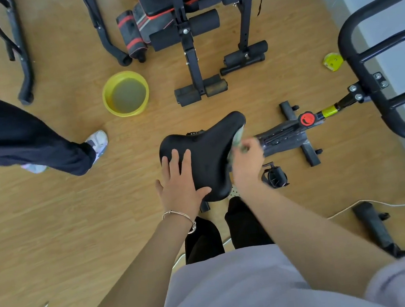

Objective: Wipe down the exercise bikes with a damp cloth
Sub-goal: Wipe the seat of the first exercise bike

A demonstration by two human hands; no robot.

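Observation:
The exercise bike's black saddle point(211, 149) is right below me in the middle of the view. My left hand point(179, 183) lies flat on the saddle's near left part, fingers spread. My right hand point(246, 162) is blurred at the saddle's right edge and grips a greenish cloth point(237, 139) pressed against that edge. The bike's frame point(283, 135) with a red knob runs to the right toward the black handlebars point(382, 87).
A yellow basin point(125, 93) of murky water stands on the wooden floor beyond the saddle. Another person's legs point(21, 139) stand at the left. Black weight benches point(190, 30) fill the far side. A white cable point(390, 206) crosses the floor at the right, near the wall.

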